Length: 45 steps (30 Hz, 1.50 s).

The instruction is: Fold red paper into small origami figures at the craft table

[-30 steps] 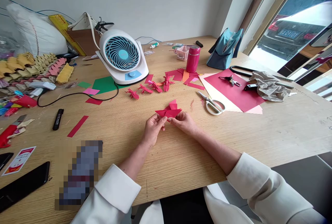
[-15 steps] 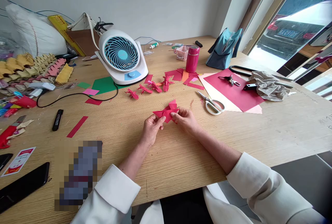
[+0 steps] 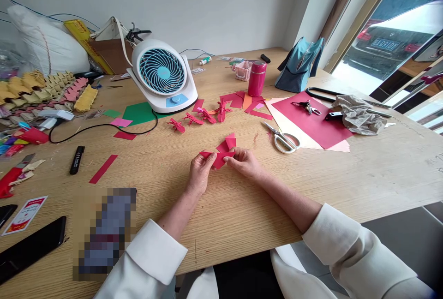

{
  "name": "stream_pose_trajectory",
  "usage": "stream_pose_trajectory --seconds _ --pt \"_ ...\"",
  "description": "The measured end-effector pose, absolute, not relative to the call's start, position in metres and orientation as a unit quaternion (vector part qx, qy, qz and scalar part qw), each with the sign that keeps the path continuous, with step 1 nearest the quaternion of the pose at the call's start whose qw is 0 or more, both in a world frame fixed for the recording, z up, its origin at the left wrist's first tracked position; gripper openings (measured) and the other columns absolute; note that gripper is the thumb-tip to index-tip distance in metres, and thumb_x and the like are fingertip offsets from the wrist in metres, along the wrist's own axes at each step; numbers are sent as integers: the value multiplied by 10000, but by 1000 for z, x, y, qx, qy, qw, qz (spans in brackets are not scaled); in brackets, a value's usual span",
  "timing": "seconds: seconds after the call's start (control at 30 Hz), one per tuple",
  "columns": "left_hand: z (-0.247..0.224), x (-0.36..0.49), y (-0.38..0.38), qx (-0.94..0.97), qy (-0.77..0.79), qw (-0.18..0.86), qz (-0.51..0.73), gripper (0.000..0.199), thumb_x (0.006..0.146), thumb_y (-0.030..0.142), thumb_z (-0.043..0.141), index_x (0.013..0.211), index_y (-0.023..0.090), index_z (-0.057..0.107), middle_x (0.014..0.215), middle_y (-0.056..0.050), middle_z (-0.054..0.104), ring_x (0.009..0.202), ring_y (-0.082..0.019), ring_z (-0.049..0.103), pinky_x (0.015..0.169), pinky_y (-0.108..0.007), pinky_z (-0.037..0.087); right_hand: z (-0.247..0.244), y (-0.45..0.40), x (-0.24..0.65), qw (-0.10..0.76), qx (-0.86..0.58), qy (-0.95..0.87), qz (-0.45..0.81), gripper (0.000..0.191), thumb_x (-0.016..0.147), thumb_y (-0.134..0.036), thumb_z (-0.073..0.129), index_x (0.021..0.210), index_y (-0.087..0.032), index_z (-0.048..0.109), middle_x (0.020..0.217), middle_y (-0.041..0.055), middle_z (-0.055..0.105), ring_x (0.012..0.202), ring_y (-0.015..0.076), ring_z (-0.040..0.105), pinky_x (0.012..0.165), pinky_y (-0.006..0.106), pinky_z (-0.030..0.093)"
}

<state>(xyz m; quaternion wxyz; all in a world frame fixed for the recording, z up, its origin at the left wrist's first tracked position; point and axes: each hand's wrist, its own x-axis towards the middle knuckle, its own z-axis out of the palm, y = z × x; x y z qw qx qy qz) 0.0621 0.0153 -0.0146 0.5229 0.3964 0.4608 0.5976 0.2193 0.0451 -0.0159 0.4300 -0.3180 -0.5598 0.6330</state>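
Inward from the front edge of the surface (image 3: 242,216), the left hand (image 3: 200,172) pinches the folded red paper (image 3: 219,161), the right hand (image 3: 248,165) grasping its other end — presumably keeping it straight; scissors (image 3: 278,133) lie farther right.

Folded paper piece (image 3: 219,160), one. Colour: plain red. Form: a narrow band along the top, with a portion tapering downward at the middle. State: folded, held at both ends, the extremities partly covered. Pose: long edge roughly level, running left to right. Location: just below the centre of the frame.
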Motion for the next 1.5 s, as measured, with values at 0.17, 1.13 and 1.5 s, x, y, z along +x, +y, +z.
stream_pose_trajectory --seconds 0.17,1.13,1.5 --pt "-16 62 16 404 457 512 605 341 675 460 801 682 159 640 671 16 596 630 -97 554 591 -212 446 -17 44 221 427 -325 -566 626 461 692 -619 732 724 -191 564 582 -45 509 525 90 393 500 236 294" --pt "-8 64 15 371 469 525 606 339 672 415 800 711 157 584 672 36 550 563 -57 468 547 -180 412 -17 48 225 418 -362 -589 589 475 740 -650 670 723 -189 555 634 -11 583 553 109 490 558 251 386" --pt "-13 58 15 517 494 413 564 301 831 355 630 638 178 482 594 50 414 576 -89 384 575 -209 346 -11 42 223 410 -336 -617 582 433 783 -596 647 736 -183 528 631 -40 480 561 98 405 540 247 317"
